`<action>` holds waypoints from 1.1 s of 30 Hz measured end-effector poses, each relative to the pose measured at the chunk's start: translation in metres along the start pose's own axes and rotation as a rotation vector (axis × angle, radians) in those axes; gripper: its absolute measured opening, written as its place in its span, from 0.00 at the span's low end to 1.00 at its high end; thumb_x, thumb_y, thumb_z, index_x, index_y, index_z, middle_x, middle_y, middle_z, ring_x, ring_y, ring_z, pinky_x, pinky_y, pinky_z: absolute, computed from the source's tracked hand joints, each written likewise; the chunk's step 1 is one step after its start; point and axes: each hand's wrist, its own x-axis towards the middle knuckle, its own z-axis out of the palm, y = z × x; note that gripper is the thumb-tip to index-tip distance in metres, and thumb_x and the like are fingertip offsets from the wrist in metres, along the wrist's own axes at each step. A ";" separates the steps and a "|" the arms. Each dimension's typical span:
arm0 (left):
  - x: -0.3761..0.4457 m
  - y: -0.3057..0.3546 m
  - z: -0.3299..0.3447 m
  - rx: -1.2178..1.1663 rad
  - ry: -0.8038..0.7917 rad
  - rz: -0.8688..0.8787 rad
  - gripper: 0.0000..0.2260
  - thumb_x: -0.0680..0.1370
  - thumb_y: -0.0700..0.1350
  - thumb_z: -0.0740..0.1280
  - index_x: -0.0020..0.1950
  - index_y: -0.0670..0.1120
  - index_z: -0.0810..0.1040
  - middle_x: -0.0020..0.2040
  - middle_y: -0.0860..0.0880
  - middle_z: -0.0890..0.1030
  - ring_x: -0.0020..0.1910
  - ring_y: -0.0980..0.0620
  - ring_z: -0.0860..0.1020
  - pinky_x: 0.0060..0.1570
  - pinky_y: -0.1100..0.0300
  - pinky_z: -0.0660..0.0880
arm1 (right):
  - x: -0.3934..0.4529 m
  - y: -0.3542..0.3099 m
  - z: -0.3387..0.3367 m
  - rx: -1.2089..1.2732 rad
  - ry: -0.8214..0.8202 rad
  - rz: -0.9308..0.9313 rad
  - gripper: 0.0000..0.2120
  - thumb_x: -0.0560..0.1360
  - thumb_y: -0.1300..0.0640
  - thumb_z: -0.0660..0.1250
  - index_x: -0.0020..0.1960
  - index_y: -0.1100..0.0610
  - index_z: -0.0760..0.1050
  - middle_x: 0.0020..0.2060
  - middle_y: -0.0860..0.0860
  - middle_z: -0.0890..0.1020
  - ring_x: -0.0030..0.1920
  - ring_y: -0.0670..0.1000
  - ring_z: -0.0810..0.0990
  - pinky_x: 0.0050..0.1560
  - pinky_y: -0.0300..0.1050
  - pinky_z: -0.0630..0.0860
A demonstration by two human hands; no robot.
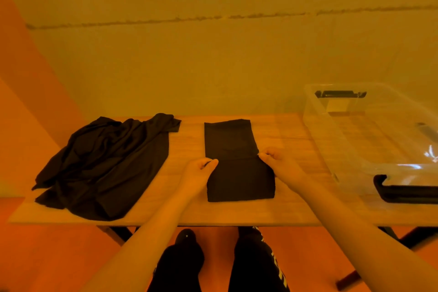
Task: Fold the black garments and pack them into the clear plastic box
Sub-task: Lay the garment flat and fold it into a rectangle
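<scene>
A black garment folded into a long strip (233, 149) lies in the middle of the wooden table (189, 213). Its near end is doubled over the rest. My left hand (201, 172) pinches the left edge of that fold, and my right hand (278, 163) pinches the right edge. A second black garment (106, 163) lies crumpled and unfolded on the left part of the table. The clear plastic box (369, 140) stands at the right with nothing visible inside it.
The box has black handles, one at its far end (340, 94) and one at its near end (405, 193). A plain wall rises right behind the table. My legs (218, 265) and the table's dark legs show below the front edge.
</scene>
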 end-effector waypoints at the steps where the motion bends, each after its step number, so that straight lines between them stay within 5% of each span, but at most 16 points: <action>1: 0.008 -0.003 0.000 0.021 0.046 -0.026 0.10 0.81 0.46 0.60 0.41 0.47 0.74 0.34 0.53 0.73 0.35 0.57 0.75 0.35 0.65 0.70 | 0.009 -0.001 0.001 -0.007 0.021 0.009 0.06 0.79 0.54 0.59 0.45 0.52 0.74 0.41 0.49 0.76 0.42 0.47 0.75 0.41 0.40 0.72; 4: 0.021 -0.015 -0.001 0.071 0.151 -0.037 0.04 0.79 0.46 0.63 0.53 0.49 0.73 0.46 0.49 0.76 0.53 0.46 0.77 0.54 0.51 0.73 | 0.022 -0.001 0.001 -0.247 0.120 0.008 0.13 0.77 0.54 0.64 0.60 0.53 0.71 0.51 0.51 0.75 0.48 0.48 0.74 0.45 0.43 0.72; 7: 0.021 -0.023 -0.002 0.163 0.100 -0.009 0.12 0.79 0.44 0.63 0.61 0.45 0.75 0.56 0.46 0.77 0.58 0.47 0.75 0.61 0.52 0.71 | 0.024 0.008 0.002 -0.373 0.139 0.012 0.15 0.76 0.55 0.65 0.62 0.55 0.72 0.53 0.51 0.75 0.48 0.45 0.71 0.43 0.36 0.67; 11: 0.023 -0.031 0.001 0.183 0.068 -0.016 0.12 0.77 0.42 0.66 0.60 0.42 0.77 0.55 0.44 0.78 0.57 0.47 0.76 0.57 0.57 0.72 | 0.026 0.025 0.012 -0.333 0.068 0.039 0.16 0.74 0.57 0.67 0.61 0.55 0.74 0.52 0.52 0.76 0.49 0.47 0.74 0.45 0.36 0.71; 13: 0.024 -0.032 0.002 0.176 0.101 -0.007 0.03 0.76 0.41 0.67 0.48 0.46 0.80 0.44 0.47 0.79 0.50 0.46 0.78 0.54 0.52 0.74 | 0.029 0.027 0.016 -0.331 0.058 0.058 0.14 0.74 0.57 0.68 0.60 0.55 0.75 0.53 0.52 0.76 0.52 0.49 0.75 0.51 0.40 0.71; 16: 0.026 -0.034 0.001 0.156 0.125 0.011 0.10 0.76 0.41 0.67 0.36 0.53 0.76 0.37 0.48 0.79 0.43 0.47 0.79 0.49 0.47 0.76 | 0.032 0.029 0.021 -0.297 0.076 0.068 0.01 0.75 0.57 0.67 0.45 0.52 0.75 0.46 0.51 0.76 0.49 0.50 0.75 0.51 0.43 0.73; 21: 0.026 -0.033 0.000 0.197 0.156 0.092 0.07 0.78 0.44 0.65 0.40 0.52 0.76 0.36 0.52 0.78 0.34 0.55 0.76 0.34 0.63 0.72 | 0.032 0.029 0.018 -0.366 0.170 -0.009 0.09 0.74 0.56 0.67 0.37 0.51 0.70 0.34 0.44 0.70 0.38 0.46 0.71 0.38 0.34 0.68; 24: 0.029 -0.028 0.001 0.195 0.126 0.099 0.07 0.78 0.44 0.64 0.41 0.53 0.75 0.39 0.53 0.78 0.37 0.57 0.76 0.36 0.66 0.72 | 0.029 0.019 0.011 -0.469 0.169 -0.054 0.15 0.75 0.54 0.66 0.34 0.47 0.63 0.34 0.44 0.68 0.37 0.45 0.69 0.35 0.33 0.65; 29: 0.039 -0.024 0.003 0.206 0.059 0.077 0.09 0.79 0.42 0.62 0.40 0.53 0.73 0.40 0.48 0.79 0.40 0.52 0.77 0.41 0.59 0.73 | 0.034 0.017 0.009 -0.257 0.071 -0.178 0.11 0.75 0.59 0.66 0.36 0.49 0.70 0.48 0.45 0.77 0.52 0.47 0.76 0.55 0.44 0.73; 33: 0.046 -0.021 0.004 0.243 0.053 0.065 0.10 0.79 0.41 0.62 0.39 0.53 0.71 0.35 0.50 0.76 0.36 0.54 0.74 0.36 0.63 0.68 | 0.047 0.020 0.013 -0.275 0.044 -0.107 0.06 0.76 0.55 0.65 0.40 0.52 0.73 0.39 0.53 0.81 0.43 0.52 0.80 0.46 0.47 0.76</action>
